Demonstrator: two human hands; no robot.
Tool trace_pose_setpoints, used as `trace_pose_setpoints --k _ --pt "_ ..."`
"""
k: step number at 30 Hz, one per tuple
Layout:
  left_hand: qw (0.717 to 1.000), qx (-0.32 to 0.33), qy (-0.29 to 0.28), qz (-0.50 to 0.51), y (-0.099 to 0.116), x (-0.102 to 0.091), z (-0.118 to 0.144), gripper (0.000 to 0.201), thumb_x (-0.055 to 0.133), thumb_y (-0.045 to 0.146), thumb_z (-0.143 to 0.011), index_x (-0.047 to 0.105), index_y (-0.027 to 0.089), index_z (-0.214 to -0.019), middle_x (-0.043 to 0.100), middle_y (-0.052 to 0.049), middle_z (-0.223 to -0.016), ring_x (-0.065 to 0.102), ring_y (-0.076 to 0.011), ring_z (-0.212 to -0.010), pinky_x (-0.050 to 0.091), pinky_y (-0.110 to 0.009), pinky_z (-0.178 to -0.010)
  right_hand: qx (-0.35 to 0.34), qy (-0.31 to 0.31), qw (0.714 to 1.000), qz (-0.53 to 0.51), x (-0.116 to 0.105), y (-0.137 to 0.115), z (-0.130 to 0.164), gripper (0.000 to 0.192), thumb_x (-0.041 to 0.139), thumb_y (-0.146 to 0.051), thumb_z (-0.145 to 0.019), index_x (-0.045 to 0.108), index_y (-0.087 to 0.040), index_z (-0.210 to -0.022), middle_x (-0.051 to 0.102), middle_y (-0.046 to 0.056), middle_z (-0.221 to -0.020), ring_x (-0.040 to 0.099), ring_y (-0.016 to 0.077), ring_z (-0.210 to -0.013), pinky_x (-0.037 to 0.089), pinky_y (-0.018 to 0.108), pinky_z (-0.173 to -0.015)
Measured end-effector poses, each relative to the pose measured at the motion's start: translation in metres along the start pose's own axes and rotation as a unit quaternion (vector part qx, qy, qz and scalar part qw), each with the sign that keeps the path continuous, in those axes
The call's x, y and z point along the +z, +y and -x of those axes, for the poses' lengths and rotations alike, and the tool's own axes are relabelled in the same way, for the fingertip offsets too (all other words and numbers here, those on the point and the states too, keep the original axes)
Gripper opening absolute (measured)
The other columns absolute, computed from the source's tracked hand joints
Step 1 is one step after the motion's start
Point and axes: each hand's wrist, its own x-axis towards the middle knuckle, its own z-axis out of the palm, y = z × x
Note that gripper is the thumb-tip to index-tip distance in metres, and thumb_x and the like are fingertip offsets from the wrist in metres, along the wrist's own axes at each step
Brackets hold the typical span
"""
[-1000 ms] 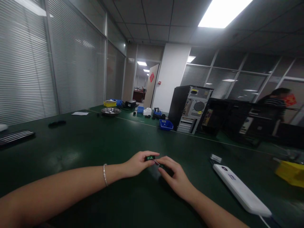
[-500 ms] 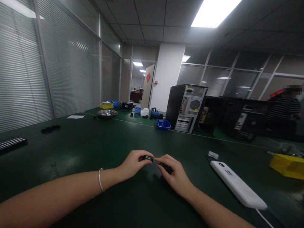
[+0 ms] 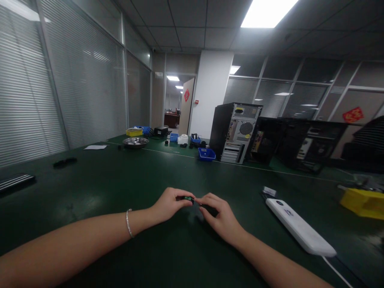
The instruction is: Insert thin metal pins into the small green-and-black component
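Note:
My left hand [image 3: 169, 205] pinches a small black part with a green circuit board [image 3: 188, 198] between thumb and fingers, just above the green table. Close to that part, my right hand [image 3: 220, 216] is closed, its index fingertip reaching the part's right end. Under its fingers lies a slim dark-handled tool [image 3: 211, 209], mostly hidden; its kind is not clear. A silvery bracelet [image 3: 129, 223] circles my left wrist.
To the right lies a white power strip [image 3: 300, 226] with a cable, and beyond it a yellow bin [image 3: 364, 203]. Computer towers [image 3: 237, 132], a blue tray [image 3: 206, 154] and a metal bowl [image 3: 135, 142] stand farther back. A person's striped sleeve [image 3: 369, 134] shows at far right.
The view has tilted slightly. My right fingers have shifted a little, covering more of the tool. The person at far right has moved mostly out of view.

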Motion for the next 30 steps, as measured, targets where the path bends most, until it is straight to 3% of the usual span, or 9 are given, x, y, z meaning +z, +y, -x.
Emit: trace_pose_setpoints --k 8,13,17,23,30 --pt "0.996 -0.047 -0.017 0.068 0.001 0.001 -0.001 0.026 0.06 0.024 -0.08 0.069 0.015 -0.103 0.07 -0.005 -0.09 0.06 -0.018 -0.078 0.047 -0.029 -0.073 -0.008 0.013 1.0 -0.027 0.004 0.006 -0.001 0.028 0.054 -0.018 -0.088 0.064 -0.024 -0.114 0.064 0.006 -0.095 0.06 0.0198 -0.088 0.049 0.033 -0.077" --pt "0.996 -0.055 -0.032 0.058 -0.004 -0.002 -0.005 0.029 0.055 0.029 -0.084 0.065 0.014 -0.107 0.068 -0.006 -0.095 0.058 -0.0168 -0.077 0.046 -0.028 -0.071 -0.008 0.017 1.0 -0.021 0.001 0.006 -0.001 0.028 0.055 -0.018 -0.088 0.064 -0.024 -0.114 0.065 0.006 -0.095 0.061 0.0197 -0.087 0.049 0.034 -0.078" --pt "0.995 -0.024 -0.097 -0.026 -0.006 -0.012 -0.007 0.03 0.046 0.034 -0.09 0.066 0.02 -0.107 0.067 -0.004 -0.093 0.058 -0.0175 -0.085 0.043 -0.029 -0.079 0.003 0.036 0.999 -0.027 -0.003 0.006 0.0 0.028 0.054 -0.02 -0.088 0.064 -0.023 -0.114 0.065 0.007 -0.097 0.06 0.0204 -0.089 0.049 0.034 -0.078" --pt "0.962 0.058 -0.207 -0.168 -0.002 -0.015 -0.008 0.028 0.045 0.037 -0.091 0.069 0.029 -0.103 0.058 -0.003 -0.097 0.049 -0.0191 -0.097 0.037 -0.029 -0.086 0.008 0.058 0.998 -0.021 -0.001 0.014 0.0 0.028 0.055 -0.021 -0.087 0.065 -0.023 -0.113 0.065 0.005 -0.092 0.059 0.0184 -0.082 0.047 0.031 -0.072" --pt "0.954 0.083 -0.206 -0.201 -0.002 -0.003 -0.007 0.029 0.046 0.032 -0.091 0.062 0.031 -0.115 0.053 -0.004 -0.102 0.046 -0.0199 -0.099 0.037 -0.03 -0.087 0.012 0.056 0.998 -0.004 0.0 0.015 0.0 0.025 0.055 -0.022 -0.087 0.066 -0.022 -0.11 0.064 0.004 -0.09 0.059 0.0171 -0.078 0.045 0.029 -0.069"
